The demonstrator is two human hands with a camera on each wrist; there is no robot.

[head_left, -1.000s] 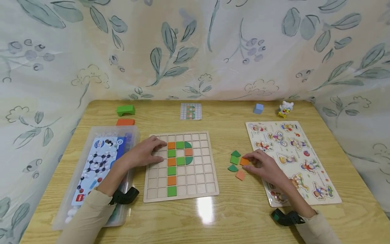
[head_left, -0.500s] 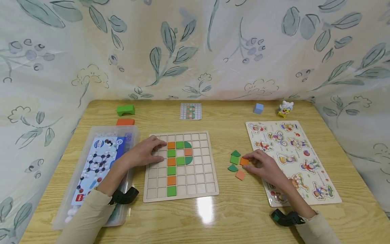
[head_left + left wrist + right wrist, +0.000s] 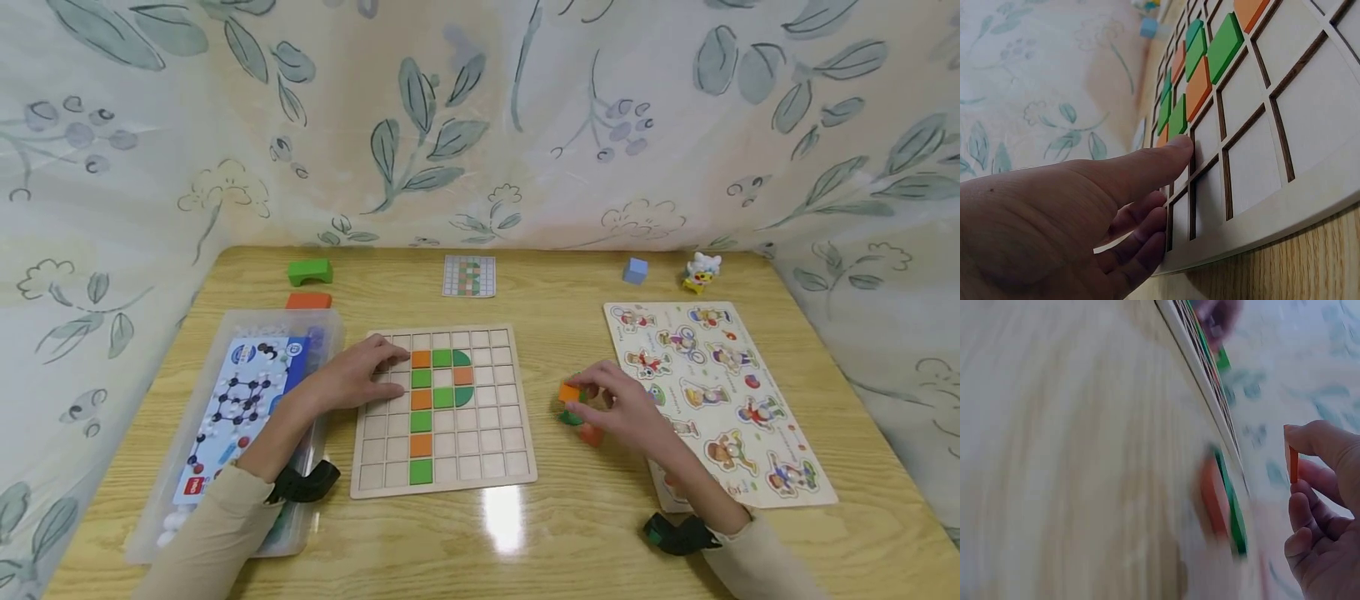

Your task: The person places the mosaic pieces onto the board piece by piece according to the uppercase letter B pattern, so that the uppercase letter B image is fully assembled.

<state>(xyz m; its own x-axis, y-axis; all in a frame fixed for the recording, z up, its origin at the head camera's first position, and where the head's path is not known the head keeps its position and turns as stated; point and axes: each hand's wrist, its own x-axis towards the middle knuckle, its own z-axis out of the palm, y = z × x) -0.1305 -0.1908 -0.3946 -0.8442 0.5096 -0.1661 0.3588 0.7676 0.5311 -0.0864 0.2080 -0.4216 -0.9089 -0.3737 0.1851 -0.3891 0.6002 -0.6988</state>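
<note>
From high up, the head view faces forward and down; close, tilted wrist views share its square pale-wood grid board [image 3: 468, 418].

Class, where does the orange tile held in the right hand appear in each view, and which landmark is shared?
Head: orange tile pinched in the right hand, right of the grid board.
Left wrist: not in it.
Right wrist: right side, edge-on.
Landmark: grid board, in all three.
</note>
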